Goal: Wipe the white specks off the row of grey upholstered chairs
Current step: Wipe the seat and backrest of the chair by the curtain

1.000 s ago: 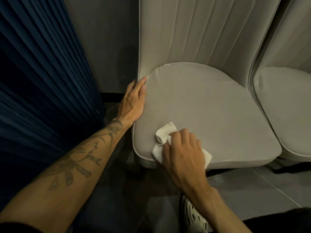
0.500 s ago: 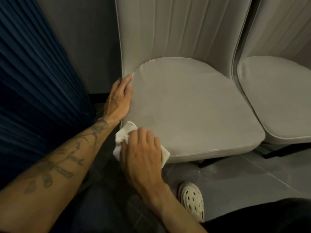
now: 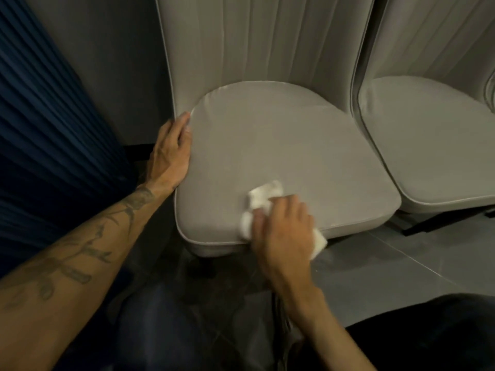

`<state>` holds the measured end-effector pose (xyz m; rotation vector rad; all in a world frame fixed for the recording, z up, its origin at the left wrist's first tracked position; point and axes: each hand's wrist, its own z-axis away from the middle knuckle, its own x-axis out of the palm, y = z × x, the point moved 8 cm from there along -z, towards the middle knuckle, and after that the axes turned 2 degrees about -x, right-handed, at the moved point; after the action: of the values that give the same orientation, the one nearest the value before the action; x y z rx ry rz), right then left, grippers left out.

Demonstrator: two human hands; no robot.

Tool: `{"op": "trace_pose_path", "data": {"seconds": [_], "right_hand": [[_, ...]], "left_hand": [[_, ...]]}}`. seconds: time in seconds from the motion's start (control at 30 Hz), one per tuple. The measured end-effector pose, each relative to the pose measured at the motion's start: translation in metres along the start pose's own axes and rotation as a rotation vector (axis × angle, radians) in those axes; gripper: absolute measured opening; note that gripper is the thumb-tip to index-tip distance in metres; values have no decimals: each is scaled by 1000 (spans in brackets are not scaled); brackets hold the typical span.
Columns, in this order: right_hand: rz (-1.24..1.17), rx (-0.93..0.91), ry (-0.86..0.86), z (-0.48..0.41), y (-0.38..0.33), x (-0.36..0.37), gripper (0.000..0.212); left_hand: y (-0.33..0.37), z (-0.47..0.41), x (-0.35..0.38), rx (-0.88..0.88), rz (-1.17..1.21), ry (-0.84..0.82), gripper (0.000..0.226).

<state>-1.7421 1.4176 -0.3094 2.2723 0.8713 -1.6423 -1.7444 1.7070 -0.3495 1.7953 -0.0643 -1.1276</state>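
Head view shows the grey chair seat point(image 3: 281, 156) at centre, with a white cloth point(image 3: 263, 196) pressed flat near its front edge at about five o'clock. The right hand point(image 3: 284, 234) lies spread over the cloth, fingers loosely curled. At nine o'clock, the left hand point(image 3: 171, 153) rests open against the seat's side, holding nothing. Specks are too faint to see; a light stroke could miss some, and the cloth could slip off the edge.

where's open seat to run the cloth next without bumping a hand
Free: the seat cushion middle and back, up to the backrest, and right toward the neighbouring chair. Crowded: left edge under the left hand, front edge under the right hand and white cloth.
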Motion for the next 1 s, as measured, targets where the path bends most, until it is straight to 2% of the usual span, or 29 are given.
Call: {"op": "trace_pose_path", "data": {"seconds": [0.07, 0.17, 0.27, 0.37, 0.43, 0.47, 0.6, 0.7, 0.77, 0.87, 1.0], "right_hand": [[-17, -154, -27, 7, -26, 8, 19], [4, -207, -37, 2, 12, 3, 20], [110, -113, -42, -10, 83, -11, 21], [123, 108, -37, -27, 137, -21, 19], [107, 225, -23, -30, 137, -22, 19], [97, 220, -23, -31, 121, -20, 19], [-16, -186, -120, -30, 11, 4, 25], [-63, -341, -168, -44, 10, 10, 24], [6, -283, -147, -63, 54, 10, 23], [195, -49, -177, -103, 133, 14, 32], [192, 224, -94, -140, 155, 14, 40]], "left_hand": [[1, 0, 2, -15, -11, -13, 48], [-2, 0, 2, -26, -15, -21, 48], [-2, 0, 1, -16, -17, -20, 48], [-2, 0, -1, -11, -17, -13, 49], [-2, 0, -1, -12, -16, -9, 49], [-2, 0, -2, -17, -19, -7, 49], [-3, 1, -4, -37, -28, -9, 50], [-3, 3, -3, -56, -19, -19, 50], [-2, 3, -2, -62, -19, -27, 50], [-1, 3, -3, -63, -11, -31, 50], [1, 4, -5, -78, -7, -28, 49]]}}
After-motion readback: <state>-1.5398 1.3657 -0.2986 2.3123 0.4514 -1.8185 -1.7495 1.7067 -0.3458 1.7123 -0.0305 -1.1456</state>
